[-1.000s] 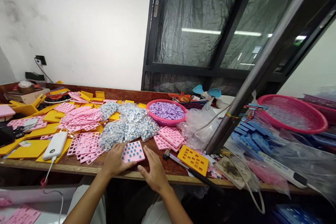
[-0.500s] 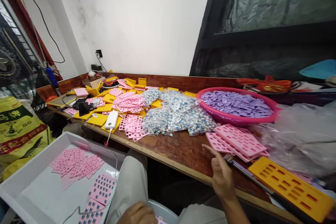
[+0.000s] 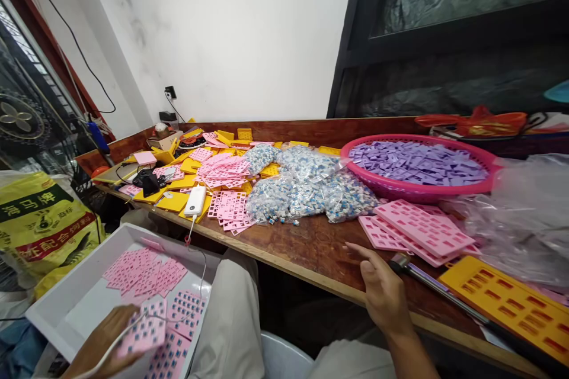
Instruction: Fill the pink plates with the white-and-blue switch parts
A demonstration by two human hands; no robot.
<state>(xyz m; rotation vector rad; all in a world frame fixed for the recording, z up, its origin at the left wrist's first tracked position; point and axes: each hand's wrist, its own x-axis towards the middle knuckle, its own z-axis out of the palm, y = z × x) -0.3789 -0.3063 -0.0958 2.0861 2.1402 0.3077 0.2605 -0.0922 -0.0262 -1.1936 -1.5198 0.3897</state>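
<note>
My left hand (image 3: 104,343) is down at the lower left, holding a pink grid plate (image 3: 144,331) filled with small blue-grey pieces over a white tray (image 3: 57,302). Other filled and bare pink plates (image 3: 146,275) lie in that tray. On the wooden table's front edge (image 3: 311,243) rests my right hand (image 3: 380,293), fingers loosely apart and holding nothing. It is close to a stack of bare pink plates (image 3: 418,231) and a hammer (image 3: 427,281).
Bags of small blue-white pieces (image 3: 306,189) lie mid-table, beside a pink basket of purple pieces (image 3: 418,166). Yellow trays (image 3: 507,302), more pink plates (image 3: 229,210), a white power bank (image 3: 195,200) with its cable, and clear plastic bags (image 3: 524,219) crowd the table. A yellow sack (image 3: 40,225) stands left.
The filled pink plate has left the table in my left hand and is now over the white tray. My right hand stays at the table edge. The view has swung left and down.
</note>
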